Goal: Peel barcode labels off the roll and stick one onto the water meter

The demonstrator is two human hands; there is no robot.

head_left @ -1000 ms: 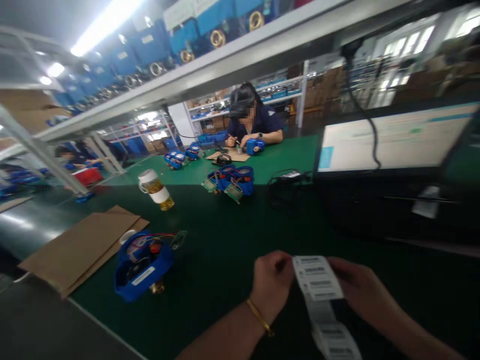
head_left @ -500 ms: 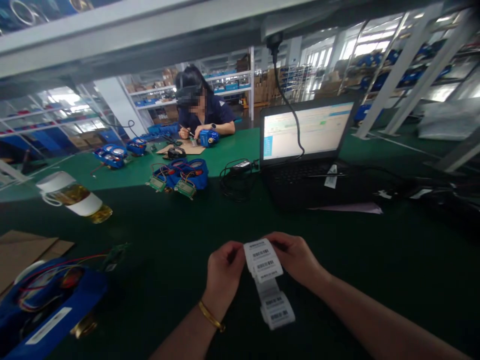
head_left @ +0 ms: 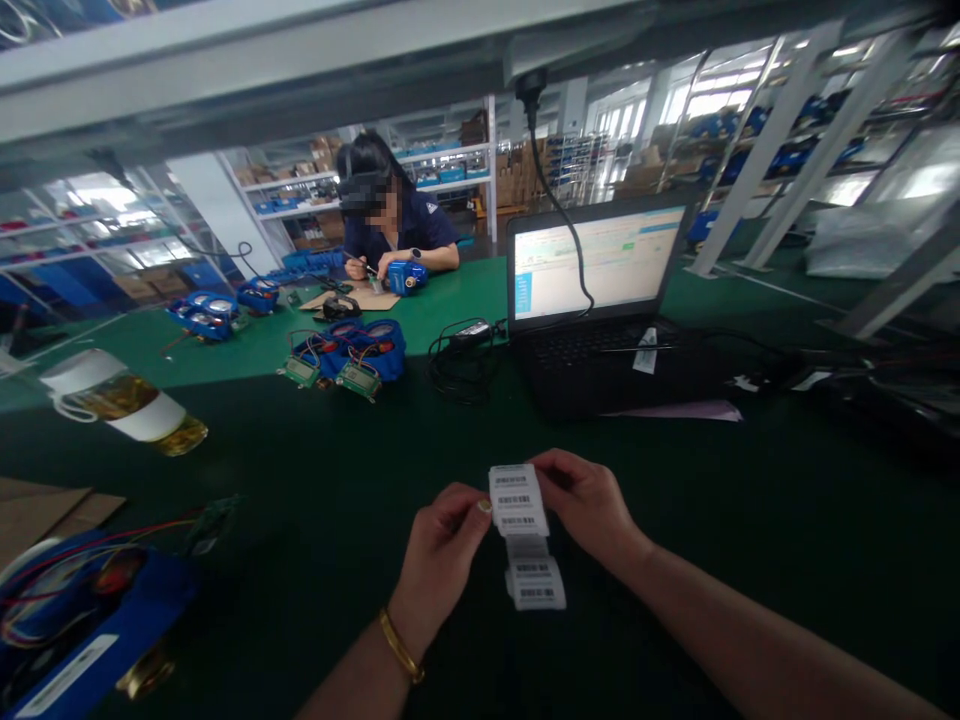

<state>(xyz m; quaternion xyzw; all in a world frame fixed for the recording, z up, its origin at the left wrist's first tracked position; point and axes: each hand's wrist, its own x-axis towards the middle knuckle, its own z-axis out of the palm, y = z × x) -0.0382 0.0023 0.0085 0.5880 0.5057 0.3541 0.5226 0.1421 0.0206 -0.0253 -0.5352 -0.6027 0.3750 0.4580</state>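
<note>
Between my hands is a strip of white barcode labels [head_left: 519, 503], its lower end folded or curled and hanging toward me. My left hand [head_left: 444, 548] pinches the strip's left edge between thumb and fingers; a gold bangle circles that wrist. On the right edge, my right hand [head_left: 589, 503] grips the same strip, its fingertips partly hidden behind the labels. At the lower left lies a blue meter housing [head_left: 112, 620] with loose wires, a small circuit board and a brass fitting; a white label is stuck on its side.
A laptop [head_left: 600, 270] stands open beyond my right hand, a coiled black adapter cable [head_left: 461, 365] beside it. Blue meters with circuit boards [head_left: 349, 355] sit mid-table. A tea bottle [head_left: 124, 400] leans at the left. Across the table a co-worker [head_left: 394, 215] handles a blue meter.
The label strip is raised slightly and turned more upright, its hanging end now higher. My left thumb shows more clearly against its edge. The view has shifted a little to the right.
</note>
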